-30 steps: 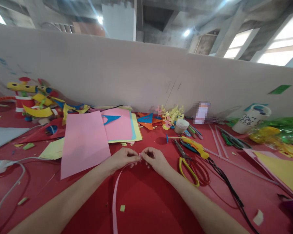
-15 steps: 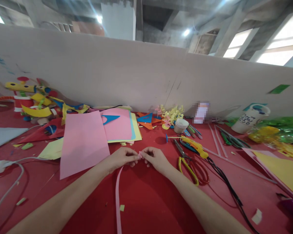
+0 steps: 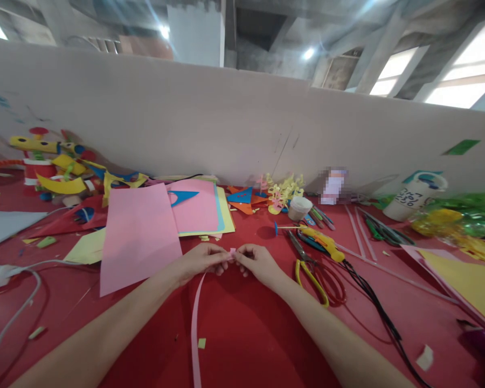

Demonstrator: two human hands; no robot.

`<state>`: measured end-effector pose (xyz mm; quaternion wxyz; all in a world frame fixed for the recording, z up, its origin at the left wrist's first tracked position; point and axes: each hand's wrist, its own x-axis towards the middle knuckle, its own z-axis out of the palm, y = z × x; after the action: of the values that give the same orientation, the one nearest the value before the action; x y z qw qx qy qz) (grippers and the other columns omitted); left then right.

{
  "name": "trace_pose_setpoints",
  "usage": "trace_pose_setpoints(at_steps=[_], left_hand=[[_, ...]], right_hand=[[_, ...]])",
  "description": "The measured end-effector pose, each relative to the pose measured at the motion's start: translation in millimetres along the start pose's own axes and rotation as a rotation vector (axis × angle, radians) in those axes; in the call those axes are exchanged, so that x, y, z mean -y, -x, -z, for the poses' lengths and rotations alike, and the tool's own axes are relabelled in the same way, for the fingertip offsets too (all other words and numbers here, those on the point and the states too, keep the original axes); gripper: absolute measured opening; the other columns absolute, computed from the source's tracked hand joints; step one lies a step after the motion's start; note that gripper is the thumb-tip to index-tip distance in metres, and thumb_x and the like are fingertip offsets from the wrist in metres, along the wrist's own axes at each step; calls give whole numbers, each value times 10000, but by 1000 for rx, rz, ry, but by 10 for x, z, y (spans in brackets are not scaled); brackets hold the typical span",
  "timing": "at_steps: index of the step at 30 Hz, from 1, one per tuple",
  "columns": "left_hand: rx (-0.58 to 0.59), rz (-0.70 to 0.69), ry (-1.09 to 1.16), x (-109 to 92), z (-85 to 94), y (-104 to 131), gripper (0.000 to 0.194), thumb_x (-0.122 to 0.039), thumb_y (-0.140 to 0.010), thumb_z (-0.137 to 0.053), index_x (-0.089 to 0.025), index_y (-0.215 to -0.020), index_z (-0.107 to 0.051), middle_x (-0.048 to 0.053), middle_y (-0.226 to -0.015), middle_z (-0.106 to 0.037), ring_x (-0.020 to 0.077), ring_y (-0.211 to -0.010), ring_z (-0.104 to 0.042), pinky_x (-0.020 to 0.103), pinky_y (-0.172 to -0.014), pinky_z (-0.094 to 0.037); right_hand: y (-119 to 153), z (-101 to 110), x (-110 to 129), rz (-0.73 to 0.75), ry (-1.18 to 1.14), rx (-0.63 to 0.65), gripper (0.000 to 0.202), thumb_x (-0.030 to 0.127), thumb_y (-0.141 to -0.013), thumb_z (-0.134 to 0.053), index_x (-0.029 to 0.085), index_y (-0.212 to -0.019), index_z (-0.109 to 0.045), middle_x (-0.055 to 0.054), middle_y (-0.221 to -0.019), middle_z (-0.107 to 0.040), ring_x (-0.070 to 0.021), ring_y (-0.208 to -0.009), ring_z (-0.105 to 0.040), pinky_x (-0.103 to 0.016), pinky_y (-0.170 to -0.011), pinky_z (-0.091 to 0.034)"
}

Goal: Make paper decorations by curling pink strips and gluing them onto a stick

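A long, narrow pink paper strip point(image 3: 194, 334) runs up from the near edge of the view into my fingers, where its far end is bunched or folded small. My left hand point(image 3: 208, 260) pinches it between thumb and forefinger. Opposite, almost touching, my right hand point(image 3: 254, 261) pinches the same end from the right. Exactly how the paper is folded is hidden by the fingertips. Left of my hands lies a sheet of pink paper point(image 3: 139, 242). Scissors point(image 3: 311, 269) with yellow and red handles rest to the right, beside a yellow glue gun point(image 3: 321, 241).
Behind my hands are stacked coloured sheets point(image 3: 198, 207), a small white cup point(image 3: 299, 208) and yellow paper flowers point(image 3: 285, 189). Black cords point(image 3: 372, 302) trail at the right. A white cable point(image 3: 34, 291) lies at the left. A pale partition point(image 3: 210, 124) closes the back.
The fingertips have shifted slightly, and a little more of the pink folded end shows between them. The strip's hanging part has moved a touch to the right near my left hand.
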<state>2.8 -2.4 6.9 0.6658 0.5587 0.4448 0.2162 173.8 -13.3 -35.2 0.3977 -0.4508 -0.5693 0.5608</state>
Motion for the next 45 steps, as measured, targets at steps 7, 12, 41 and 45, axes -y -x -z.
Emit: trace_pose_setpoints(at_steps=[7,12,41,45], left_hand=[[-45,-10,-14,62,3,-32,208,-330,-603,-709,-129,-620,-656,1,-589,-590,79,-507,-490,242,-581,-424],[-75,-13,-18,45,2,-15,188,-296,-612,-698,-133,-558,-621,-8,-555,-579,75,-493,-485,233,-558,-408],[-198,-132,-20,161,-23,-62,192,-317,-625,-697,-131,-672,-702,21,-562,-639,123,-542,-553,240,-576,-419],[-139,-145,-33,148,-19,-54,197,-324,-649,-680,-133,-693,-699,16,-560,-630,118,-543,-549,232,-567,-411]], right_hand=[[27,-12,33,14,17,18,406,561,-661,-600,161,-660,-533,39,-544,-513,-66,-432,-469,-192,-410,-402],[42,6,38,33,54,49,393,539,-662,-610,158,-709,-528,49,-539,-507,-64,-433,-467,-197,-425,-410],[34,0,-10,108,-27,-4,309,429,-681,-646,150,-794,-575,19,-663,-547,-65,-499,-478,-174,-394,-419],[38,3,-3,121,-41,6,287,406,-684,-648,153,-802,-583,18,-669,-550,-67,-508,-477,-170,-392,-415]])
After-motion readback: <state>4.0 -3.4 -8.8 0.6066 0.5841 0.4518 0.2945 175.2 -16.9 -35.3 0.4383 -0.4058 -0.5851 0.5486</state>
